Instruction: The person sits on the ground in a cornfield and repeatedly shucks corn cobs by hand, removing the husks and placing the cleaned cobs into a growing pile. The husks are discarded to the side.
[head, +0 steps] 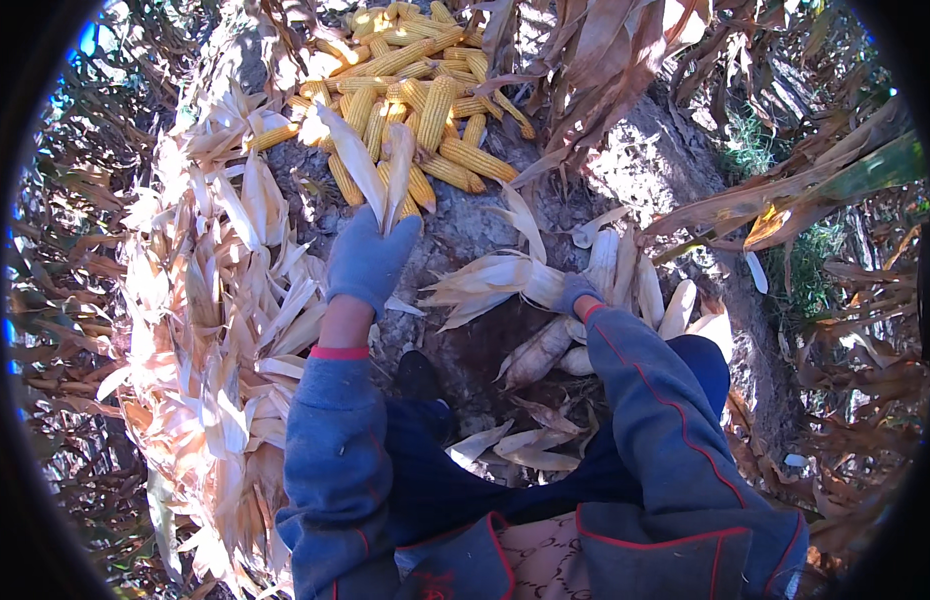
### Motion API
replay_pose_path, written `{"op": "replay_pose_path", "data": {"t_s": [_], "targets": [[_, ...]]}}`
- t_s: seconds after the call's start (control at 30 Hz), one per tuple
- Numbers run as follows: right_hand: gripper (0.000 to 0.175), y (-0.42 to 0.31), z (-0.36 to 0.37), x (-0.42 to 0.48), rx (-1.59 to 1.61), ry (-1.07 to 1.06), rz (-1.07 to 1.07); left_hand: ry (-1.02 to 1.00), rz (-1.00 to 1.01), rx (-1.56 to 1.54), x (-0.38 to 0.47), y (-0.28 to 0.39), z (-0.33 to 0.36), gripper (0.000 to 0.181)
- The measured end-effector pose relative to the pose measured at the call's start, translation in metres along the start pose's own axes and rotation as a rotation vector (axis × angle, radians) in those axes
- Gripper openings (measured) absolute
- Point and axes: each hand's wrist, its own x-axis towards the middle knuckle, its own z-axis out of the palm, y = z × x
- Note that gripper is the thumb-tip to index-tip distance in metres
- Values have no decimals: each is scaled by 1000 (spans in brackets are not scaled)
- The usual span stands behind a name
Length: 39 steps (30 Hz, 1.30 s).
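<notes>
My left hand [375, 255], in a grey knit glove, is closed on pale strips of corn husk [360, 161] that stick up from it in front of the corn pile. My right hand [574, 291], gloved alike, grips the base of a bunch of dry corn husk [502, 277] whose leaves spread to the left. Whether a cob is inside that bunch cannot be seen. Beyond the left hand lies a pile of bare yellow corn cobs [435, 97]. Beside and below the right hand are several ears still in their husks [540, 352].
A long heap of stripped husks [225, 352] lies along the left side. Dry corn stalks and leaves [607, 45] hang in from the upper right, and a long leaf [825, 180] reaches in from the right. Bent legs frame the ground below, with a dark shoe [418, 375] near the middle.
</notes>
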Motion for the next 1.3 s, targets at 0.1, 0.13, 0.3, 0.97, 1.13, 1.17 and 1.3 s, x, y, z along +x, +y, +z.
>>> {"op": "replay_pose_path", "data": {"t_s": [0.1,0.13,0.3,0.97,1.13,1.17,1.3], "targets": [[39,-8,-5,2,75,4,-121,-69,9,-124,1,-6,15,54],[34,-16,-18,0,152,45,-152,-122,-9,-149,4,-9,22,60],[29,-75,-94,-44,684,215,-518,-369,-208,-283,15,-30,63,71],[35,15,-142,-67,614,406,-323,309,-296,-1032,10,-221,-131,35],[46,92,-72,-42,335,29,122,666,-508,-1119,-139,-290,-327,67],[46,97,-61,-40,248,-25,88,851,-732,-1045,-169,-302,-337,85],[43,95,-42,-38,204,-62,-77,1102,-1039,-655,-266,-329,-286,87]]}}
